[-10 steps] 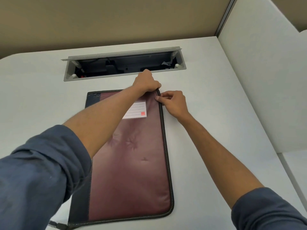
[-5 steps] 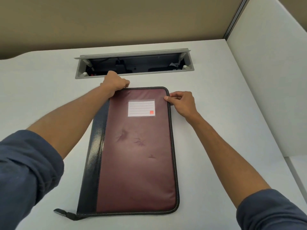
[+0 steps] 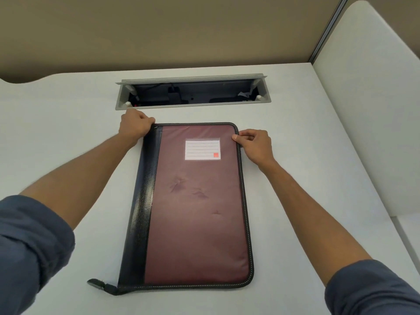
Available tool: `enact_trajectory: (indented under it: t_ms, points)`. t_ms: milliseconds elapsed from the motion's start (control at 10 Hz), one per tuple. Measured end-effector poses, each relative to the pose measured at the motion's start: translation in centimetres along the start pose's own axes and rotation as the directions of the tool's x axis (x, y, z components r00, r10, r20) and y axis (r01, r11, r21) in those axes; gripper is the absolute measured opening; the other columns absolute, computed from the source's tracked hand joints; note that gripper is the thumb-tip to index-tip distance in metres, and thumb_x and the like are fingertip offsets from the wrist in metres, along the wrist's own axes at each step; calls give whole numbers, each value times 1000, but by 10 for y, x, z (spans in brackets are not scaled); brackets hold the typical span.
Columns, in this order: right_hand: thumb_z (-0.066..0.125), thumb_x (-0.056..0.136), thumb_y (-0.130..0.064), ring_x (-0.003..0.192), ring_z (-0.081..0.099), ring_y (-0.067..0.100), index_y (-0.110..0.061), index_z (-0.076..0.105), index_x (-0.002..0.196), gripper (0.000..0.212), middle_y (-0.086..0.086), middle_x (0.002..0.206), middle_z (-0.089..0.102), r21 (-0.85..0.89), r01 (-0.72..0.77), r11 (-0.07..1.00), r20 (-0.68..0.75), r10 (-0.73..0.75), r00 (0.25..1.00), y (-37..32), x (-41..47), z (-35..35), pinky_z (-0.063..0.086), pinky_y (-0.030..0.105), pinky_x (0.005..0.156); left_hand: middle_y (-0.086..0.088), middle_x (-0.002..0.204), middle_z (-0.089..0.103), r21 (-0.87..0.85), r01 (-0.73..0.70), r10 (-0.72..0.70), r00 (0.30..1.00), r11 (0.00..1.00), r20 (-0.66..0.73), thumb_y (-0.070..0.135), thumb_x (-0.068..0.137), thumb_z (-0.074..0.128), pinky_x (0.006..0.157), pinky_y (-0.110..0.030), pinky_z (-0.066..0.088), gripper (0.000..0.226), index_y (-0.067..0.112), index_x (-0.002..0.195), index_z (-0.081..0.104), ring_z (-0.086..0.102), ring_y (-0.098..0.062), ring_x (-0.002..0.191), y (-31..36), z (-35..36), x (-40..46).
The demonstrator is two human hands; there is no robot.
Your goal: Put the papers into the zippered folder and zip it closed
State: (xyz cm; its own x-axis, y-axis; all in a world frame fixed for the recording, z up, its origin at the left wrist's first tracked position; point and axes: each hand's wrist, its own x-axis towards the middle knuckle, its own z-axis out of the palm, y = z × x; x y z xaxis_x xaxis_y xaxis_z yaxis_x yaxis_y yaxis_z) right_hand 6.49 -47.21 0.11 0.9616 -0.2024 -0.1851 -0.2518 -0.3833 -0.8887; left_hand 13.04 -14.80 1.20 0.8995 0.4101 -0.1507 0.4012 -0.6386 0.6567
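Note:
A maroon zippered folder (image 3: 195, 212) with a black spine and a white label lies flat on the white desk (image 3: 318, 178), long side running away from me. Its zipper looks closed along the right and far edges. My left hand (image 3: 136, 126) is closed at the folder's far left corner, where the zipper ends; the pull itself is hidden under my fingers. My right hand (image 3: 254, 144) pinches the far right corner of the folder. No papers are visible. A black zipper tail (image 3: 100, 284) sticks out at the near left corner.
An open grey cable tray (image 3: 193, 92) is recessed in the desk just beyond the folder. A white partition panel (image 3: 368, 98) stands along the right side, and a tan wall runs behind the desk.
My left hand has slid left along the folder's far edge, from the right corner to the left corner. My right hand has stayed on the right corner.

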Motion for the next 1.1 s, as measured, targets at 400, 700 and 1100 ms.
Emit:
enact_trajectory:
  t_ms: [400, 700, 1100]
  points:
    - [45, 88, -68, 147, 24, 21, -24, 19, 154, 83, 7, 161, 23, -420, 286, 861, 106, -266, 958, 37, -118, 25, 19, 37, 120, -7, 158, 25, 146, -389, 361, 914, 909, 188, 73, 84, 42, 116, -42, 23, 88, 29, 153, 10, 26, -25, 143, -79, -12, -155]
    - [33, 87, -74, 151, 8, 17, -28, 8, 156, 86, 5, 163, 13, -571, 291, 767, 153, -248, 956, 25, -114, 53, -7, 51, 120, -3, 162, 12, 258, -345, 302, 934, 902, 192, 81, 79, 26, 120, -49, -1, 90, 36, 153, 3, 16, -22, 148, -109, -26, -177]
    - [25, 88, -76, 151, 10, 23, -26, 7, 156, 86, 7, 163, 12, -612, 328, 720, 191, -268, 944, -27, -116, 78, -4, 56, 119, -4, 160, 19, 250, -302, 278, 952, 920, 129, 77, 83, 35, 117, -53, -4, 86, 36, 153, 8, 17, -19, 147, -111, -72, -158]
